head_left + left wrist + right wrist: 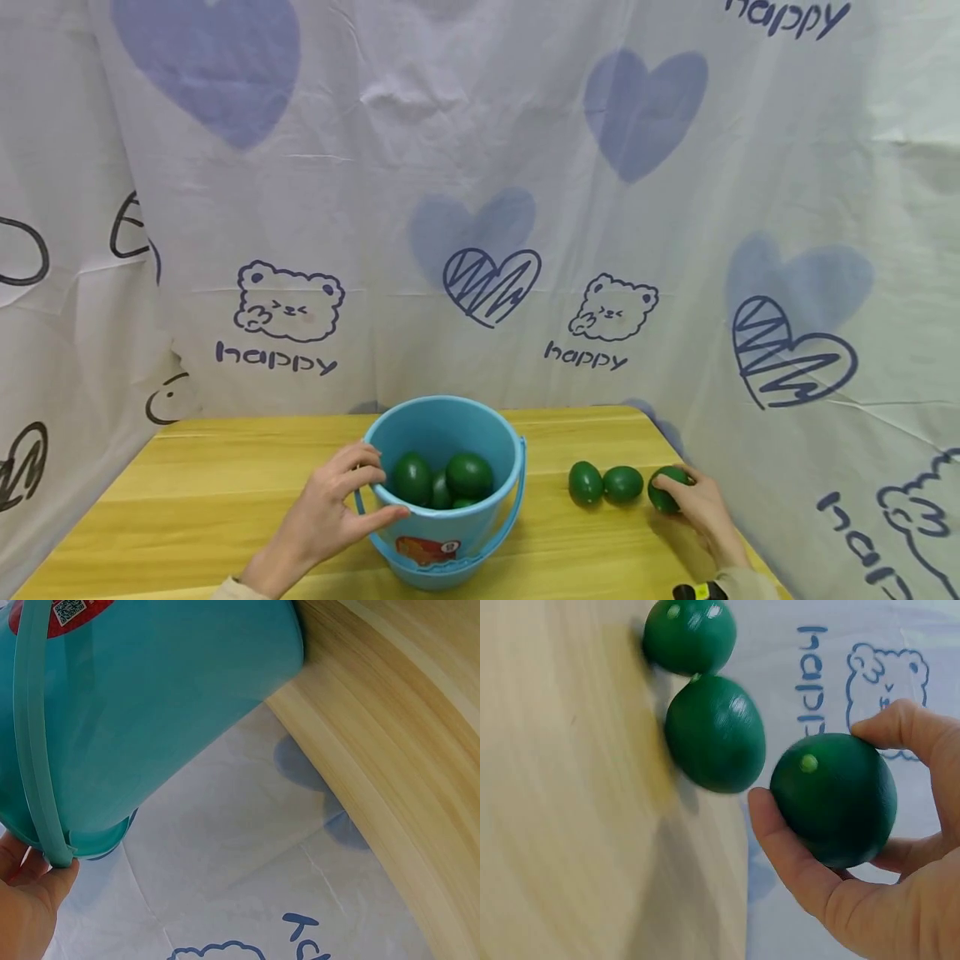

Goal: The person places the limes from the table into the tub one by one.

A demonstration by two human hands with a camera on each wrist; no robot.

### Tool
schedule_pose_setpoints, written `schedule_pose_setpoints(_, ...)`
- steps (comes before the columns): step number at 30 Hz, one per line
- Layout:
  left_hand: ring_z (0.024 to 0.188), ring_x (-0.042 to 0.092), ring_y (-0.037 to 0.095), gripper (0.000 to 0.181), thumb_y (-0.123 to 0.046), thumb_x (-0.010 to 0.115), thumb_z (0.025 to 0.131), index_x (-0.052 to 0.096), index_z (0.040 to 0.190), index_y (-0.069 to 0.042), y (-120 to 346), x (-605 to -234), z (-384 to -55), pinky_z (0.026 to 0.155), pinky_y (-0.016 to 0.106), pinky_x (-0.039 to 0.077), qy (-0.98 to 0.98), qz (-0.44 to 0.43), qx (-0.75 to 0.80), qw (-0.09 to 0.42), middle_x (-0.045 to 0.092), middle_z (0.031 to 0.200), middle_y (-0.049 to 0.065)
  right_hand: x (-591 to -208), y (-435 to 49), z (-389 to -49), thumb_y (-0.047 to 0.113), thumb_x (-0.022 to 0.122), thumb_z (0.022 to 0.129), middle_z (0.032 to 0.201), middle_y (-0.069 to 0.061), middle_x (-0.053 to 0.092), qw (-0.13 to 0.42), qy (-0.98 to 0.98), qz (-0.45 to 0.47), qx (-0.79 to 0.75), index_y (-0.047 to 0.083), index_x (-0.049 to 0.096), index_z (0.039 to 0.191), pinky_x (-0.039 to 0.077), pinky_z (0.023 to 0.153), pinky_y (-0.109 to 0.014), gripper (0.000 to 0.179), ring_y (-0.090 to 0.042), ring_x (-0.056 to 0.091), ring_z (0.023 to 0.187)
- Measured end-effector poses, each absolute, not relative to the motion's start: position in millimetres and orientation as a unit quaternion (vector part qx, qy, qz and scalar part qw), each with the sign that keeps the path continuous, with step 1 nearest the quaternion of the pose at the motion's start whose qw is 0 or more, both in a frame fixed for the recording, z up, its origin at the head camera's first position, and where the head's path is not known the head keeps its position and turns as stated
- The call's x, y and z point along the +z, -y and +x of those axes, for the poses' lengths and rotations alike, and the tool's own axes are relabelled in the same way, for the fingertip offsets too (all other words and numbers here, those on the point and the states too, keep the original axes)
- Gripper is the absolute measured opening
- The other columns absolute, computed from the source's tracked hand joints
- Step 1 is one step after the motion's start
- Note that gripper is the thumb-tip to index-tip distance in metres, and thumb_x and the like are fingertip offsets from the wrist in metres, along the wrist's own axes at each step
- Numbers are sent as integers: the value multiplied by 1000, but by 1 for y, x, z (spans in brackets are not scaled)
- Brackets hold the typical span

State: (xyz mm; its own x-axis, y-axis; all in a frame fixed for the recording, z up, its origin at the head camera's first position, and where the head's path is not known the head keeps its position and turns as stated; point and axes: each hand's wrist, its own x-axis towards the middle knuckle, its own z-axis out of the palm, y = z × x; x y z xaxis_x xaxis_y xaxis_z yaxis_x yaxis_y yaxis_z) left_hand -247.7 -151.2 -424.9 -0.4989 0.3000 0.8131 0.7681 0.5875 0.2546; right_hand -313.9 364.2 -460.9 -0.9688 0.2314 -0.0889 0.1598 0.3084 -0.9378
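Note:
A light blue bucket [472,529] stands on the table with several green limes [469,475] inside. My left hand [322,504] grips its left rim, fingers over the edge and thumb along the outside. In the left wrist view the fingertips meet the bucket [165,697] near the handle joint. Over at the right, my right hand [705,508] holds a green lime [832,799] between thumb and fingers. Beside it two more limes [622,484] lie touching each other on the table. The right wrist view shows the held lime close to the nearer one [716,735].
The yellow wood-grain table [247,492] extends left of the bucket. A white cloth [420,350] printed with hearts and bears hangs behind the table and along both sides. The bucket's blue handle [517,500] hangs down its front.

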Motion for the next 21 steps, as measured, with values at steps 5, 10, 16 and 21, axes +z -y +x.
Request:
schedule_pose_setpoints(5, 96, 59, 11, 32, -43, 88, 66, 70, 84, -24, 151, -426, -248, 82, 40, 61, 804, -334, -315, 377, 61, 101, -13, -451, -351, -312, 14, 59, 92, 142, -33, 26, 56, 790, -96, 602, -3, 23, 151, 62, 75, -38, 70, -34, 52, 106)
schedule_pose_setpoints(10, 97, 58, 10, 31, -42, 88, 67, 70, 84, -23, 152, -426, -248, 87, 32, 59, 805, -338, -315, 371, 61, 101, -11, -443, -338, -311, 14, 58, 94, 139, -31, 28, 70, 783, -74, 613, 2, 26, 151, 62, 70, -36, 66, -29, 52, 100)
schedule_pose_setpoints(16, 98, 58, 10, 31, -42, 88, 68, 70, 84, -22, 153, -426, -249, 87, 36, 60, 810, -335, -311, 368, 61, 102, -11, -438, -324, -311, 22, 60, 97, 141, -28, 28, 66, 784, -75, 613, 10, 29, 151, 61, 66, -30, 64, -28, 51, 102)
schedule_pose_setpoints(21, 97, 59, 11, 32, -44, 87, 68, 71, 84, -22, 153, -425, -248, 83, 41, 61, 808, -336, -308, 374, 62, 101, -10, -437, -316, -315, 31, 61, 97, 141, -25, 29, 63, 782, -69, 617, 10, 24, 152, 57, 63, -25, 69, -25, 50, 103)
